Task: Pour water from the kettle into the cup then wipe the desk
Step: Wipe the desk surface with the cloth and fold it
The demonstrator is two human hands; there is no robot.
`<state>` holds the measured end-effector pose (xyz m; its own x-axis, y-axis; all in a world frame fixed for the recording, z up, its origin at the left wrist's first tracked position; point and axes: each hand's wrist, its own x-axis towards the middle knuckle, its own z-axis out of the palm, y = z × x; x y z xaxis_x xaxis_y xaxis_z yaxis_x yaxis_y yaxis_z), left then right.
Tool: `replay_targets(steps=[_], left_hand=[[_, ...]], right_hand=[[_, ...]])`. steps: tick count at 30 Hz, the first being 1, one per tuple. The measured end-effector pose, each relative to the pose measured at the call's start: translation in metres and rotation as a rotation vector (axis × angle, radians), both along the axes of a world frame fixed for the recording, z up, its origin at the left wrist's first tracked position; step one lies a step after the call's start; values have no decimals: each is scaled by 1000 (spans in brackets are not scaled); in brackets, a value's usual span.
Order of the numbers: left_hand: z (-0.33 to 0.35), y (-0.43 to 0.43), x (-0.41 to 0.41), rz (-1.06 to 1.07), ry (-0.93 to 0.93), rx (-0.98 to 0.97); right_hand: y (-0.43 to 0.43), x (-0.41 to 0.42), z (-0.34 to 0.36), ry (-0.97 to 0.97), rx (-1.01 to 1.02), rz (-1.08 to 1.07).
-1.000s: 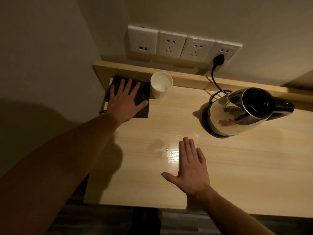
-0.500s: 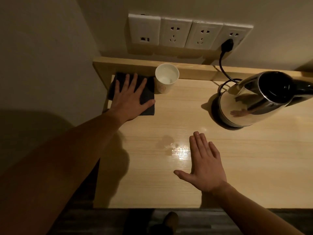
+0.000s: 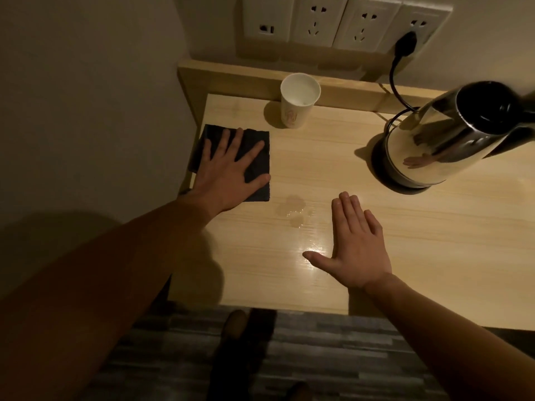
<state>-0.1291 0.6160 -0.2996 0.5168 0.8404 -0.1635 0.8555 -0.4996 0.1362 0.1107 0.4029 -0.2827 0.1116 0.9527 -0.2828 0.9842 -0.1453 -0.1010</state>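
— What's moved since half a second ago?
— Cloth [image 3: 254, 157] and left hand [image 3: 228, 175] have slid toward the near side along the bench [image 3: 405, 250]; the cloth no longer touches the cup [image 3: 298, 101], which stands apart by the back ledge.

— Head view: how does the cloth lie?
— Flat, a dark near-square with its long side running front to back, by the bench's left edge and the wall. The left hand presses on it, fingers [image 3: 254, 149] spread apart and pointing away and to the right.

— The other hand?
— The right hand [image 3: 356, 247] lies flat on bare wood, fingers together, thumb out to the left, gripping nothing.

— The spill?
— A small puddle [image 3: 295, 209] sits between the hands, just right of the cloth's near corner.

— And the kettle [image 3: 445, 137]?
— Upright on its base at the right, well apart from the cloth, its cord [image 3: 395, 79] running to a wall socket [image 3: 417, 30].

— Room to move?
— Open wood lies between cloth, puddle and kettle; the bench's front edge is just behind the right wrist.
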Motion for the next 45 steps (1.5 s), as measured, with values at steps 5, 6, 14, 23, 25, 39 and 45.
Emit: replay_targets(steps=[5,6,14,23,25,39,45], left_hand=[[-4,-50,-16,34,-3,14],[-5,-61,-19,41,-2,20],[-7,-147,-43,82,-8,23],[-13,-240,-59,150,-279,-89],[-1,-252,-54,193,-411,-201],[38,-29,83,120,-321,-230],[7,-40,93,7,-17,-94]], right_hand=[[-3,-1,-1,7,46,2],[-3,-1,-1,7,54,4],[-8,0,-5,12,103,17],[-7,3,-1,33,90,16],[-7,3,1,37,78,18],[0,5,1,71,7,-7],[0,6,-1,83,13,-20]])
